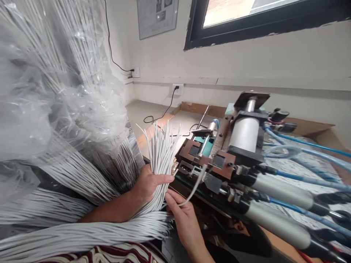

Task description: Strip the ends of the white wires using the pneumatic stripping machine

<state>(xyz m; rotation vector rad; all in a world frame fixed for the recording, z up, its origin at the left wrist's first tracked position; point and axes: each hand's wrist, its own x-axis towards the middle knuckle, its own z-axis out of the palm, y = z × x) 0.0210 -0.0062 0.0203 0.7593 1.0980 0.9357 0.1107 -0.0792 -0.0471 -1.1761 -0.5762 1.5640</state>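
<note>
Clasping the pale cable bundle point(163, 151), just off centre towards eight o'clock, in the left hand point(150, 183), a little below its splayed tips. Pinching a single cable point(195, 188) in the right hand point(182, 210), at four o'clock from the left, curved up towards one o'clock. Probably light per strand, springy, smooth enough to slip, hardly fragile; best gripped all round, close under the tips. Farther out, impossible to read the wall sheet point(155, 22) at twelve o'clock, or any brand on the pneumatic machine point(245, 135) at two.

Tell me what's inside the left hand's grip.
The left hand holds a bundle of white cables, fanning out above. The thumb covers part of the front; outer cables hide inner ones.
</note>
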